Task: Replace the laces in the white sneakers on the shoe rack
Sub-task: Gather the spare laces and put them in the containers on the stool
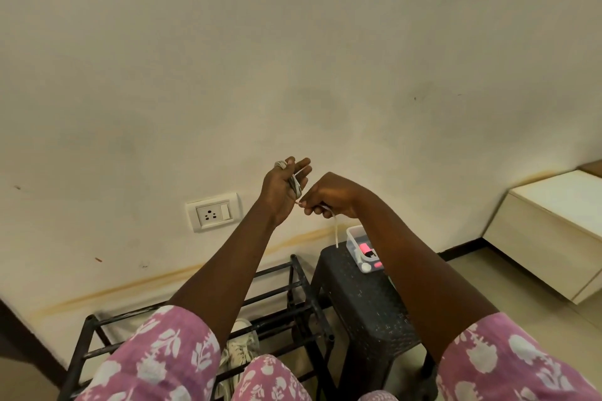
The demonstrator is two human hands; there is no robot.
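Both hands are raised before the wall. The left hand point(286, 187) is held up with fingers nearly straight, and a lace point(335, 231) is wound round them. The lace's tip is pinched by the right hand point(329, 195), and a loose length hangs below. Winding or unwinding is judged to be in hand; a freed lace end will be wanted next. One white sneaker point(239, 348) is seen far below on the shoe rack point(294, 270), partly hidden by the sleeves. A clear box point(354, 233) rests on a dark stool point(365, 303) beside the rack.
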